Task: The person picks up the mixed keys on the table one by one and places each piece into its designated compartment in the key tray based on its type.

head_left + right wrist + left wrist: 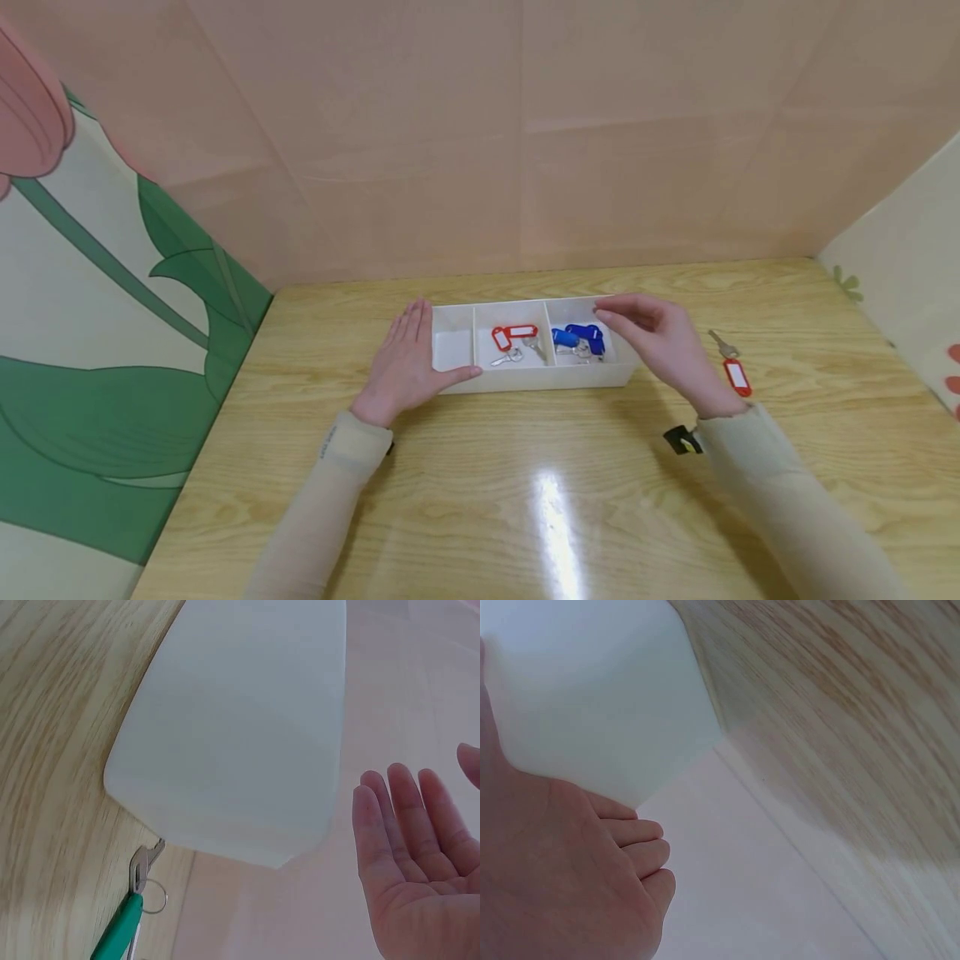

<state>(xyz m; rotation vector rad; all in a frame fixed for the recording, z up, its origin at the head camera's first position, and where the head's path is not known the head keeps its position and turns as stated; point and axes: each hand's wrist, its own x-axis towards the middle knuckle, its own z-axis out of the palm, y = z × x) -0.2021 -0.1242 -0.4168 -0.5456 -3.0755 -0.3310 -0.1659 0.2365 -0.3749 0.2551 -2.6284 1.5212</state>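
A long white box (532, 381) with three compartments stands on the table. My left hand (405, 358) lies against its left end with straight fingers, the thumb over the front rim. Over the right end hovers my right hand (660, 342), fingers slightly bent, thumb near the index finger; in the right wrist view this hand (424, 862) holds nothing. Two red key tags (521, 332) with keys lie in the middle compartment. Several blue key tags (584, 332) with keys share the right one. In the left compartment (452, 350) the white floor shows.
A key with a red tag (737, 377) lies on the wooden table (465, 483), right of the box. The right wrist view shows a key with a green tag (118, 928) beside the box's end; the head view does not show it. A pinkish wall (517, 167) rises behind.
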